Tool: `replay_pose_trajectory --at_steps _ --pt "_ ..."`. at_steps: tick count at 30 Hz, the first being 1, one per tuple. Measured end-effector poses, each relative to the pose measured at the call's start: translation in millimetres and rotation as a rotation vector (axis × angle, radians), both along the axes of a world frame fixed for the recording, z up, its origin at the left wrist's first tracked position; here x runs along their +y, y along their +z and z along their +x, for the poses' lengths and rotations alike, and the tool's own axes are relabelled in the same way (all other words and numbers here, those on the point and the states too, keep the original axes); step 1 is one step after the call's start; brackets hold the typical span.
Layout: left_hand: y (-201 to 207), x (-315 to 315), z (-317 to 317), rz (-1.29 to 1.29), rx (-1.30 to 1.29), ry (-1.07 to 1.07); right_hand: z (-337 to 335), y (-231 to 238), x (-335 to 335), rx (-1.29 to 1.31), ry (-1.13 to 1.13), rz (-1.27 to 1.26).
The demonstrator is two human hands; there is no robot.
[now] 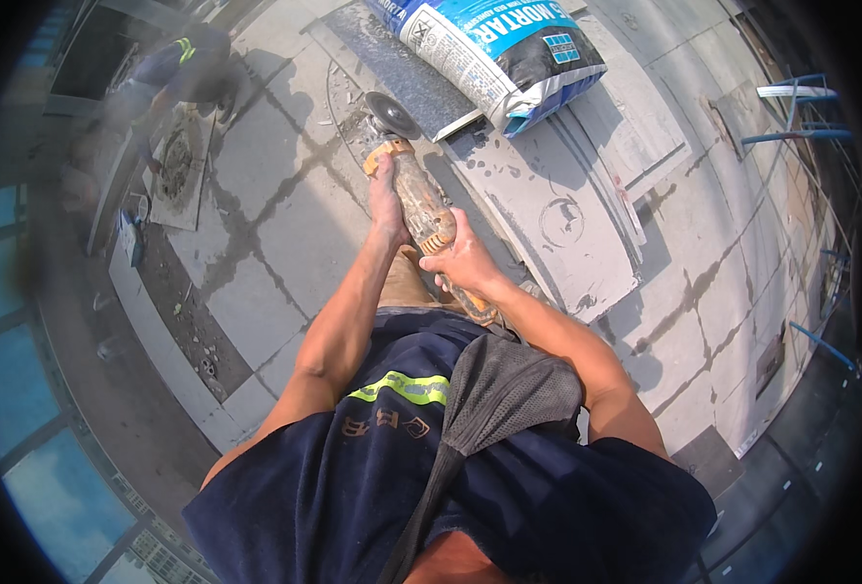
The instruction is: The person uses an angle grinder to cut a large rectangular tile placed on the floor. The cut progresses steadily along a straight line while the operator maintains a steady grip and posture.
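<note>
Left hand (385,202) is steadying the grinder (425,195) near its disc (392,115), right hand (468,257) is gripping farther back; both hands' fingers are holding it, probably sharing weight and control.

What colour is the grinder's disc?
The disc is dark grey, almost black; the head view shows it best.

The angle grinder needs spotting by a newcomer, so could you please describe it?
Find the blue-and-white bag at the top. Below-left of it, the left hand and right hand hold the angle grinder; unlike the flat slabs nearby, it has orange parts and a dark, round disc.
</note>
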State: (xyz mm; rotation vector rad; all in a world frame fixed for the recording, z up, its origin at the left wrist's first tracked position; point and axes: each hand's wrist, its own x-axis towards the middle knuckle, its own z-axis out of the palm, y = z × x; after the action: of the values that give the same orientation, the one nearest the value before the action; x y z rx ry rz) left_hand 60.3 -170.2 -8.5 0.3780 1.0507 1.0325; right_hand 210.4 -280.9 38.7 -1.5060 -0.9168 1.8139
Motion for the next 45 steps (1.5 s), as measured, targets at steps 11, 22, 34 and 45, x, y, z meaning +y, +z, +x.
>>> replay_pose_trajectory --at_steps 11,22,34,45 --pt "6.0 39.0 -8.9 0.008 -0.029 0.005 -14.4 4.7 42.3 0.09 -0.032 0.005" --pt "-0.6 43.6 -8.3 0.023 -0.082 0.004 -16.4 2.0 47.8 0.035 -0.053 -0.006" --pt "18.9 -2.9 7.6 -0.012 -0.05 0.025 2.1 4.2 1.0 0.0 0.011 -0.001" --pt "11.2 -12.4 6.6 -0.006 -0.029 0.023 2.2 10.4 -10.0 -0.055 0.017 0.022"
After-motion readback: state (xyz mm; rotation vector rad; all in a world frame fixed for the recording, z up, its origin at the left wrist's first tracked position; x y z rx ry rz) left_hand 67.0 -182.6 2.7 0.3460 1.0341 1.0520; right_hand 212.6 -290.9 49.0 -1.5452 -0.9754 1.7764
